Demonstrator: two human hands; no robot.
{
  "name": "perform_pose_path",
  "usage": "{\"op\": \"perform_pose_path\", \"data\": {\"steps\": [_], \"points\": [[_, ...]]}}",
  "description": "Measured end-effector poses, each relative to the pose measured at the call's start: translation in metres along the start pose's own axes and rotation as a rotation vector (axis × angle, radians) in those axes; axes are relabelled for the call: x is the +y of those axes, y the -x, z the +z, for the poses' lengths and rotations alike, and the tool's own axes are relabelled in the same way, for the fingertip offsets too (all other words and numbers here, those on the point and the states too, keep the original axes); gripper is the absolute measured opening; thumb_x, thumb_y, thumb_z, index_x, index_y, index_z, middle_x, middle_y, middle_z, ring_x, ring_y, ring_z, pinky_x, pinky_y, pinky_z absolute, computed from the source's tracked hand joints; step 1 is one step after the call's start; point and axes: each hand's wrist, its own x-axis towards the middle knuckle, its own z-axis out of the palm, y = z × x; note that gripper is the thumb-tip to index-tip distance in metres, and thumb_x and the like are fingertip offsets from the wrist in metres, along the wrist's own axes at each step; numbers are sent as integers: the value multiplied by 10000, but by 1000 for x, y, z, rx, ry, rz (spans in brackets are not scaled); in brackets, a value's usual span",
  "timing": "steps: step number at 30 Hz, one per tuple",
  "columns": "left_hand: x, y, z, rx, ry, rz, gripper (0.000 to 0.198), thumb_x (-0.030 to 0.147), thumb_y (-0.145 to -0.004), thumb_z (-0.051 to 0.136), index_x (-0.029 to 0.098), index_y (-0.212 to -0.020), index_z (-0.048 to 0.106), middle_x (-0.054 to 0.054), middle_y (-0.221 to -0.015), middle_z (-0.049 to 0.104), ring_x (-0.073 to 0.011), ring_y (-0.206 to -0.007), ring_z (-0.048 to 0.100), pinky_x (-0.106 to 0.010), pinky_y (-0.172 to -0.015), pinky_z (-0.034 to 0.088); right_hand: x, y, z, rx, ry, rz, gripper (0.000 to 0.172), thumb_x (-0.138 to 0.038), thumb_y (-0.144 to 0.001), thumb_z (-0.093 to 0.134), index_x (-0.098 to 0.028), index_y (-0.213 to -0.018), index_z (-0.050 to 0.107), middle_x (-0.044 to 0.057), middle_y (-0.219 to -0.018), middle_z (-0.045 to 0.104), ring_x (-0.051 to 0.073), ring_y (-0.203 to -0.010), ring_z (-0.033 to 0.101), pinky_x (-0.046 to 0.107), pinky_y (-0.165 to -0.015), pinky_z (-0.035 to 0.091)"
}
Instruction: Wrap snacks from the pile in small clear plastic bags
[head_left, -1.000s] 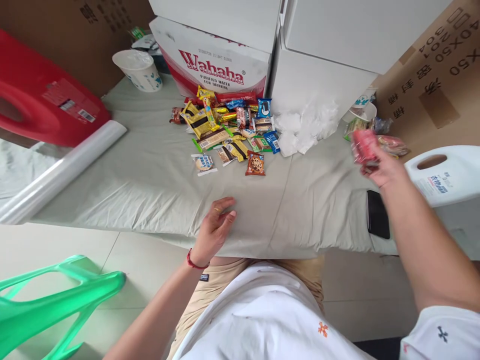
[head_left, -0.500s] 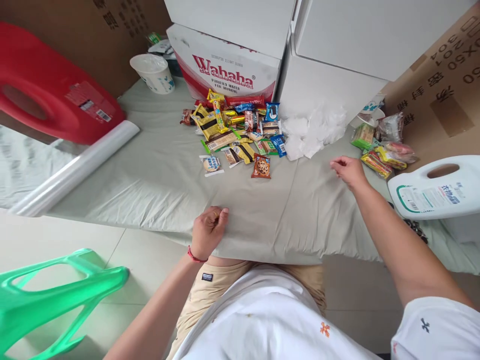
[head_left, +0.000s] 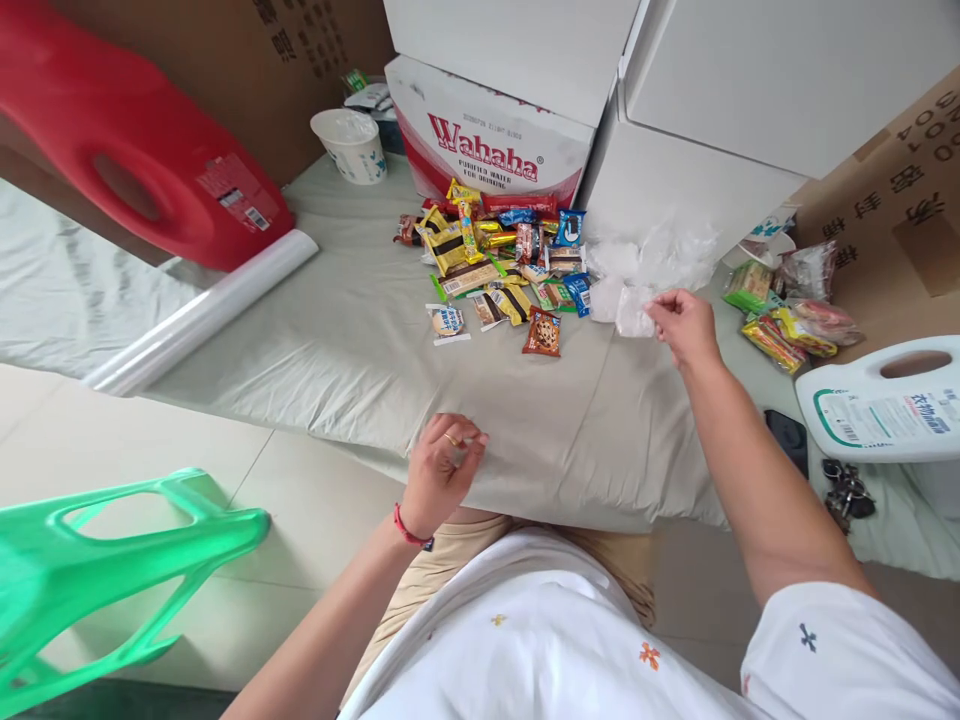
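Observation:
My right hand (head_left: 684,326) pinches the edge of a clear plastic bag (head_left: 634,308), at the near edge of a heap of clear bags (head_left: 660,258) on the grey-green cloth (head_left: 330,340). Just left of it lies a pile of wrapped snacks (head_left: 499,255), with a cookie packet (head_left: 542,333) nearest. My left hand (head_left: 444,467) rests at the cloth's near edge, fingers curled loosely with nothing visible in them.
A Wahaha carton (head_left: 487,140) and white boxes (head_left: 697,110) stand behind the snacks. A paper cup (head_left: 351,143), red jug (head_left: 142,140) and film roll (head_left: 202,310) lie left. Packed snack bags (head_left: 787,310), a white jug (head_left: 885,405), phone (head_left: 787,436) and keys (head_left: 846,490) lie right. A green stool (head_left: 90,570) stands near left.
My right hand set down a red snack bag at the right, swung left and took hold of a clear bag. My left hand barely moved. The view shifted left.

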Motion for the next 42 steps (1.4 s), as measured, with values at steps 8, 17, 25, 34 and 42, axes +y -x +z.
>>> {"op": "perform_pose_path", "data": {"steps": [8, 17, 25, 34, 42], "points": [[34, -4, 66, -201, -139, 255, 291, 348, -902, 698, 252, -1176, 674, -141, -1167, 665, -284, -1037, 609, -411, -877, 488, -11, 174, 61, -182, -191, 127, 298, -480, -752, 801, -218, -773, 660, -5, -687, 633, 134, -599, 521, 269, -568, 426], [10, -6, 81, -166, 205, -53, 154, 242, -919, 602, 255, -884, 752, -86, -866, 698, -245, -852, 621, -370, -809, 477, -2, 199, 70, -197, -451, 403, 456, -611, -739, 768, -199, -901, 661, -1, -796, 637, 65, -473, 416, 211, -368, 255], [19, -12, 70, -120, 651, -442, 116, 303, -773, 801, 218, -801, 727, 5, -710, 625, -124, -632, 512, -256, -624, 399, -14, 203, 73, -442, -644, 559, 452, -488, -608, 906, -184, -803, 634, -84, -571, 493, 33, -431, 340, 171, -361, 188], [11, -28, 37, 66, 1102, -688, 291, 275, -638, 900, 187, -777, 659, 30, -702, 620, -85, -673, 585, -196, -608, 437, -13, 191, 55, -313, -841, 601, 450, -384, -582, 945, -205, -791, 589, -91, -634, 467, 25, -461, 302, 167, -381, 196], [20, -14, 28, 224, 813, -662, 363, 372, -714, 874, 201, -797, 564, 67, -665, 506, -57, -550, 423, -190, -490, 324, -18, 205, 67, -141, -664, 300, 331, -453, -753, 851, -220, -853, 638, -63, -686, 508, 59, -524, 366, 202, -445, 284]]}}
